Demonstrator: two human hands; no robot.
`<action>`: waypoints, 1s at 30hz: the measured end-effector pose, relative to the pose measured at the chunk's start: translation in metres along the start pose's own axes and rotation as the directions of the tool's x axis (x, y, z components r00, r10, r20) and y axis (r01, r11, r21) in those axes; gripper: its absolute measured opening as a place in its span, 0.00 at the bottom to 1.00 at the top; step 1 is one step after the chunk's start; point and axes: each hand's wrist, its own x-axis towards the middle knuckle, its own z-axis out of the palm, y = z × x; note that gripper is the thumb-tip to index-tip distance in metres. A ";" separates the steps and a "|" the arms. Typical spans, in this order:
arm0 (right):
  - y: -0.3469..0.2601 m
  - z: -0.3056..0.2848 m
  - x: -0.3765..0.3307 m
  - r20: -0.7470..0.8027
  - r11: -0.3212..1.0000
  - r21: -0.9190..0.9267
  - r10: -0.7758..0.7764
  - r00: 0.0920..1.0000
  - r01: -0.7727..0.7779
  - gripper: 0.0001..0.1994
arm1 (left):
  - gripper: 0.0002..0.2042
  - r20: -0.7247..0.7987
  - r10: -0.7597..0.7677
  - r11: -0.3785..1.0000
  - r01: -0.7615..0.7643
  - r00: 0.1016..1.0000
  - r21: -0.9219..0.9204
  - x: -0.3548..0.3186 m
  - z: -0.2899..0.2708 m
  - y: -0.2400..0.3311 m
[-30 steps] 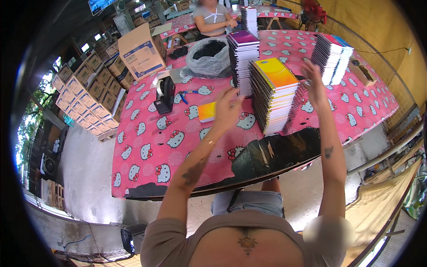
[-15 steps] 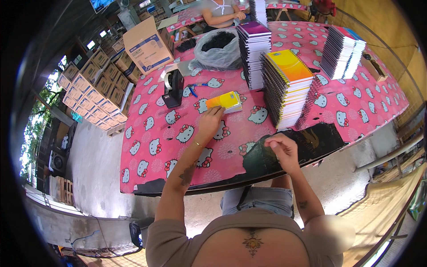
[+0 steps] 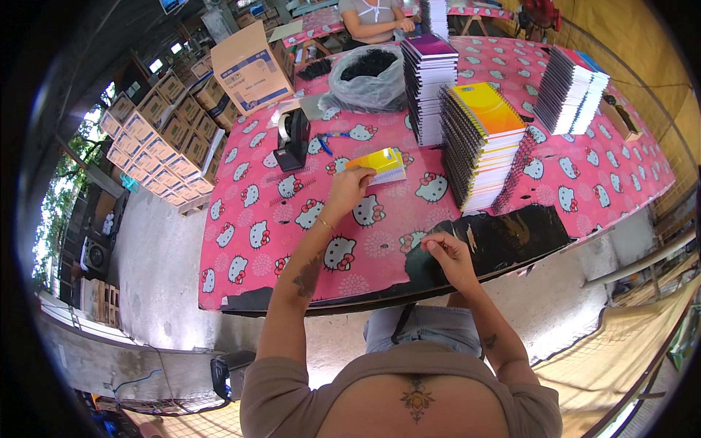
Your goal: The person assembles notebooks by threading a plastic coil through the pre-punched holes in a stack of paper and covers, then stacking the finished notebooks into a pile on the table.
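Observation:
My left hand (image 3: 350, 191) is closed on the near left corner of a small yellow-and-orange notebook cover (image 3: 379, 158). The cover tilts up a little, and white paper (image 3: 391, 176) shows beneath its near edge. Over the black patch at the table's front edge, my right hand (image 3: 450, 257) hangs in the air, thumb and fingertips pinched together. Whatever it pinches, if anything, is too small to make out. Just right of the small notebook rises a tall stack of spiral notebooks (image 3: 483, 146) with a yellow-and-orange cover on top.
A black tape dispenser (image 3: 293, 142) and blue-handled pliers (image 3: 326, 143) lie left of the notebook. Behind stand a plastic bag of black coils (image 3: 369, 80), a purple-topped notebook stack (image 3: 431, 87) and a cardboard box (image 3: 253, 77). More notebooks (image 3: 571, 91) stand at right. Another person (image 3: 372, 22) works across the table.
My left hand has raised the near edge of the cover, so more paper shows. The right hand has shifted slightly left, its fingers drawn closer together.

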 end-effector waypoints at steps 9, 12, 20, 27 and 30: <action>0.004 0.002 -0.013 0.003 0.990 -0.137 0.039 0.999 -0.038 0.08 | 0.08 -0.063 0.098 0.969 -0.081 0.993 0.233 -0.012 0.016 0.004; 0.002 0.003 -0.014 -0.006 0.986 -0.163 0.019 1.000 -0.020 0.07 | 0.09 -0.085 0.153 0.954 -0.124 0.985 0.274 -0.014 0.020 0.000; 0.002 0.002 -0.013 -0.029 0.986 -0.167 0.022 0.999 -0.026 0.07 | 0.09 -0.062 0.162 0.979 -0.153 0.985 0.133 -0.011 0.013 -0.001; 0.003 0.003 -0.013 -0.037 0.986 -0.167 0.015 0.999 -0.021 0.07 | 0.08 -0.073 0.064 0.998 -0.062 0.995 0.024 -0.002 0.009 -0.001; 0.004 0.003 -0.013 -0.039 0.985 -0.173 -0.001 0.999 -0.006 0.07 | 0.08 -0.089 0.081 0.996 -0.077 0.993 0.053 -0.002 0.011 0.001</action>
